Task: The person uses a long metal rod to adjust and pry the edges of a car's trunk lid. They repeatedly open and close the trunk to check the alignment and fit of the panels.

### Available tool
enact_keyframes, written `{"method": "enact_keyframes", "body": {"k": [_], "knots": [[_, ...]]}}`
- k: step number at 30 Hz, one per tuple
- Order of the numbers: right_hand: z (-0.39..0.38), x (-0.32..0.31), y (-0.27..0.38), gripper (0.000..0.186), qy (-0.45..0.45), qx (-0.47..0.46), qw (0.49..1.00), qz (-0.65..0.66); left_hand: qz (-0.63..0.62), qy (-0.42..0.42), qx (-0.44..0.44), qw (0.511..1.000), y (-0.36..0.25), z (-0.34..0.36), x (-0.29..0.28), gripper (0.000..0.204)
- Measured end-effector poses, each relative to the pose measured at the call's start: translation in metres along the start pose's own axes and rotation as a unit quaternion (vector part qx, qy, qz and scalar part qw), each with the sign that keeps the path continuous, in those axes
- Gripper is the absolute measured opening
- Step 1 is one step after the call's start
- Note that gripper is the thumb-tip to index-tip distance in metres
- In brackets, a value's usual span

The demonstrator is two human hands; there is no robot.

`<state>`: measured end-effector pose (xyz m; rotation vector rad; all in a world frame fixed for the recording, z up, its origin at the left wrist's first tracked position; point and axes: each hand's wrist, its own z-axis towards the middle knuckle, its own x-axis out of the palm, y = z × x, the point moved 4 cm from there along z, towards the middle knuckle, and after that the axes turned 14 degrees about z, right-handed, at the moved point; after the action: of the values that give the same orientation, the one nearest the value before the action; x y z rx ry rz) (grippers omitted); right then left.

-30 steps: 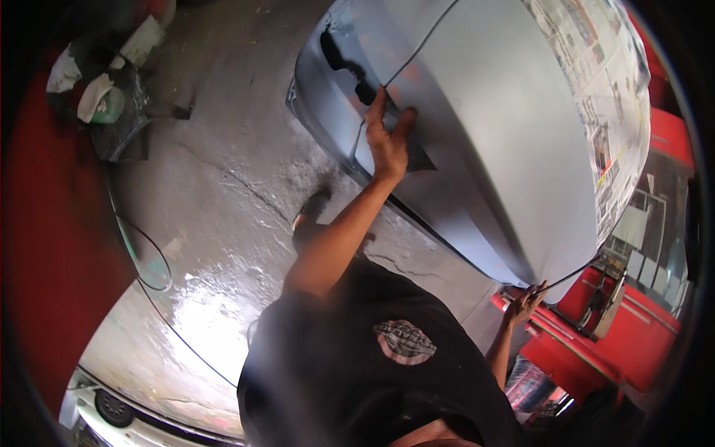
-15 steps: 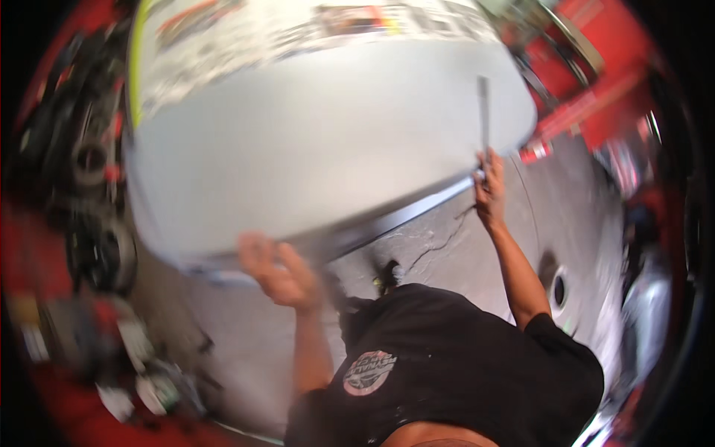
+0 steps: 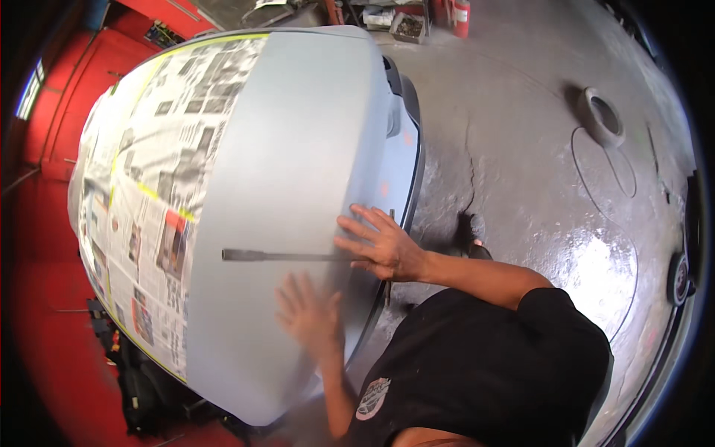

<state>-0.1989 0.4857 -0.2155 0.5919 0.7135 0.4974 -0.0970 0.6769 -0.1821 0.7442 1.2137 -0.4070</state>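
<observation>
A car's curved panel [image 3: 275, 164], grey and matte, spreads before me. My right hand [image 3: 383, 246] lies near its edge with fingers spread, palm down over the handle end of a T-handle wrench [image 3: 275, 255]. The wrench's long dark shaft points left across the panel, ending in a thicker tip. Part of its crossbar shows above and below my right hand; the rest is hidden under it. My left hand [image 3: 309, 316], blurred by motion, is over the panel just below the shaft, fingers apart and holding nothing. Whether it touches the surface I cannot tell.
Newspaper masking [image 3: 171, 149] with yellow tape covers the panel's left part. On the concrete floor at right are a tyre-like ring [image 3: 601, 118] and a thin dark hose [image 3: 577, 160]. A red cylinder [image 3: 461, 18] and a box of small parts [image 3: 408, 27] stand at the back.
My view has swung round, so the panel now lies to the left. The wrench, upright in my right hand before, now lies across the panel. Both hands have come close together.
</observation>
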Motion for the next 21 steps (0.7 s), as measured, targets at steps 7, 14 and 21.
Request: {"method": "enact_keyframes", "body": {"k": [7,14,21], "knots": [[0.04,-0.121,-0.193,0.055,-0.122,0.114,0.981,0.096,-0.094,-0.047,-0.148,0.983,-0.013,0.026,0.0,0.048],[0.075,-0.153,-0.297,0.054,-0.169,0.191,0.947,0.197,-0.094,-0.012,-0.194,0.976,-0.023,0.038,0.003,0.053],[0.082,-0.155,-0.332,0.057,-0.183,0.234,0.918,0.263,-0.139,-0.001,-0.236,0.962,-0.075,0.057,-0.019,0.054]]}}
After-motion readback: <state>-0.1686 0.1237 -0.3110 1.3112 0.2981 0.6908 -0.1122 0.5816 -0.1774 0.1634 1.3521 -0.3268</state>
